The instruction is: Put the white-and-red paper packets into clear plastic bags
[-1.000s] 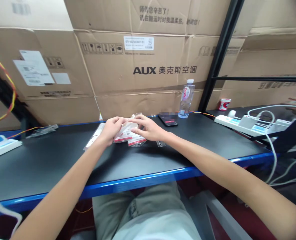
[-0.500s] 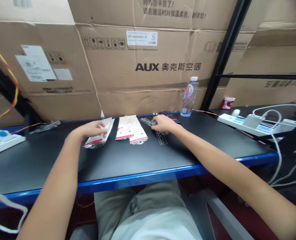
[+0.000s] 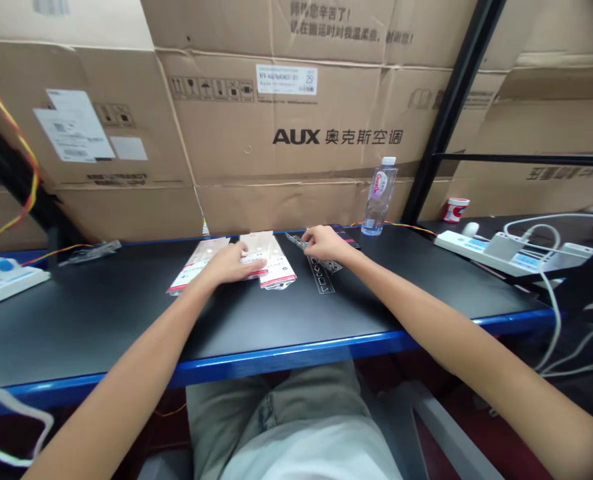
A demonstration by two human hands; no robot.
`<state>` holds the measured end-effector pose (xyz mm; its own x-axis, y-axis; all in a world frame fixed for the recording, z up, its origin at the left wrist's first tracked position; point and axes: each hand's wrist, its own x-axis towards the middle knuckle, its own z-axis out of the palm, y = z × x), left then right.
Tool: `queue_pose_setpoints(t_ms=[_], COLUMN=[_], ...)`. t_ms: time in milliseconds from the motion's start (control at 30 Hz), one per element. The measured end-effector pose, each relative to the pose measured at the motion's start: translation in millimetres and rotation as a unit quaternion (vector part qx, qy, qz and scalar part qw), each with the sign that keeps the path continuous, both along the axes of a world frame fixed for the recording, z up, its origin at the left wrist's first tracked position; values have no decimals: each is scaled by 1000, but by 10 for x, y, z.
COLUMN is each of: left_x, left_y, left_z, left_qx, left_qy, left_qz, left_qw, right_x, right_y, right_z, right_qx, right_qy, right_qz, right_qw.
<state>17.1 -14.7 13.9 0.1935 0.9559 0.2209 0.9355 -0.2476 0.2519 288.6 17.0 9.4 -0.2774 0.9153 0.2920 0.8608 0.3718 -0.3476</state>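
Observation:
My left hand (image 3: 231, 262) rests on the middle of three flat packets, its thumb and fingers apart. This middle packet (image 3: 256, 243) is white with a red lower edge and is partly covered by the hand. To its left lies a similar packet (image 3: 189, 268), and a third packet (image 3: 278, 268) overlaps its right side. My right hand (image 3: 325, 243) is closed with a pinch on a clear stencil ruler (image 3: 295, 239), whose far end sticks out to the left. Beneath that hand another clear stencil ruler (image 3: 322, 280) with white shape outlines lies on the black tabletop.
A dark flat item (image 3: 345, 237) lies behind my right hand, near an upright water bottle (image 3: 378, 199). Power strips (image 3: 491, 250) and white cables stand at right; another power strip (image 3: 11, 283) is at left. Large cardboard (image 3: 236, 157) backs the desk (image 3: 276, 320).
My left hand has moved right, from the left packet to the middle one. The left packet now lies flat. My right hand has barely shifted, still at the stencil rulers.

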Motion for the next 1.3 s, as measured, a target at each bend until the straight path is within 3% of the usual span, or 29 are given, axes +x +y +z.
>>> queue_pose_setpoints(t_ms=[133,333,533,700,800,1000,1167,1300], left_x=[19,23,161,185,200,348,430,365], left_y=[95,76,-10,-49,-70,-224,-294,-217], left_z=[-140,-116,-133,-118,-101,-43,-17,-25], left_qx=[0,15,41,33,8,13,-78,-106], left_qy=[15,-13,-48,-101,-145,-162,-176,-264], left_qz=[-6,-47,-124,-209,-206,-244,-316,-291], left_qw=[1000,999,990,972,968,956,929,913], right_x=[-24,-81,-229,-251,-223,-229,-211,-158], right_y=[-3,-57,-168,-188,-188,-226,-247,-237], right_z=[-5,20,-15,-21,11,77,80,77], right_qx=[15,56,34,39,30,51,30,-16], right_qy=[43,134,202,98,37,71,13,-47], right_qz=[20,34,103,123,102,73,108,107], right_qw=[999,989,973,987,994,994,994,993])
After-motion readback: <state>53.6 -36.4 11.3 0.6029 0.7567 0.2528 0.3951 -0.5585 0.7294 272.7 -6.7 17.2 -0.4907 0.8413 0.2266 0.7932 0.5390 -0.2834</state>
